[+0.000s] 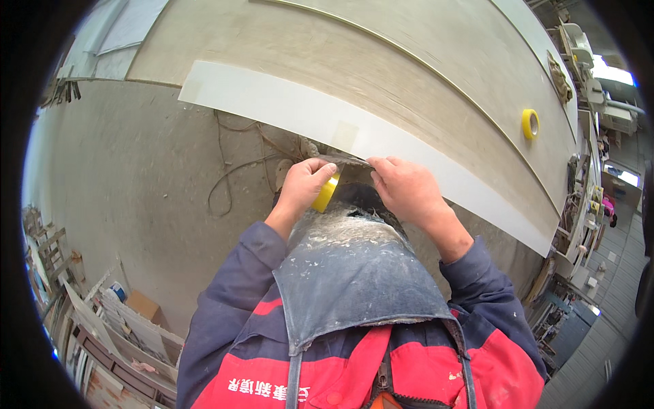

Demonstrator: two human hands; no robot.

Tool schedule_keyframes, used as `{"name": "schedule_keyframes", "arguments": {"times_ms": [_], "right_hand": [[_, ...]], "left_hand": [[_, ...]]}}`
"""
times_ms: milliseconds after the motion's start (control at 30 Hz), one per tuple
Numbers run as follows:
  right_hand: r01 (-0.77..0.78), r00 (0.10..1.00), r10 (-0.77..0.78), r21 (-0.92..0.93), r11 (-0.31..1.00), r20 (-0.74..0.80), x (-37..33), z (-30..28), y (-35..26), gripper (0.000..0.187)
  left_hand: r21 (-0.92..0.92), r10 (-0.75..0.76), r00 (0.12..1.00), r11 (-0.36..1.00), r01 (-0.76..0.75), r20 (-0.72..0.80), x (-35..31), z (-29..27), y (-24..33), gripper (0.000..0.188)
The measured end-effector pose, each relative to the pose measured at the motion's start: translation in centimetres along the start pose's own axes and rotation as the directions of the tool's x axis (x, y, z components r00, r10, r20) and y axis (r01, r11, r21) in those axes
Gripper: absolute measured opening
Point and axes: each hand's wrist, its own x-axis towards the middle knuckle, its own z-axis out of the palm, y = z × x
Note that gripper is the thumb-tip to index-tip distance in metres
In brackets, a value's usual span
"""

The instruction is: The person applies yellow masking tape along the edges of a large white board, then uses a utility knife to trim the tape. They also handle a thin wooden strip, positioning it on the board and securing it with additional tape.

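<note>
My left hand [301, 189] is closed around a roll of yellow adhesive tape [325, 193], with the thumb on top near its edge. A short clear strip of tape [349, 161] appears to stretch from the roll across to my right hand [411, 192], whose thumb and forefinger are pinched together on its end. Both hands are in front of my chest, just short of the near edge of a long white panel [286, 97]. A pale piece of tape [345, 135] sticks to that panel, straight ahead of my hands.
Under the white panel is a large beige board surface [306, 42] with a raised strip along it. Another yellow tape roll [530, 124] lies at its right. A dark cable [228, 178] trails over the concrete floor [136, 191]. Stacked boards [136, 334] stand at lower left.
</note>
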Motion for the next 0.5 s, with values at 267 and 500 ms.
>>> {"name": "schedule_keyframes", "arguments": {"times_ms": [267,500], "right_hand": [[-0.039,0.999,0.041,-0.05,0.998,0.036,0.42,0.58,-0.82,0.01],[-0.059,0.994,0.065,-0.075,0.995,0.083,0.7,0.84,-0.75,0.01]], "left_hand": [[-0.03,0.001,1.0,1.0,-0.001,0.002,-0.15,0.09,-0.07,0.028],[-0.006,0.022,1.0,1.0,-0.022,-0.012,-0.38,0.19,0.2,0.027]]}}
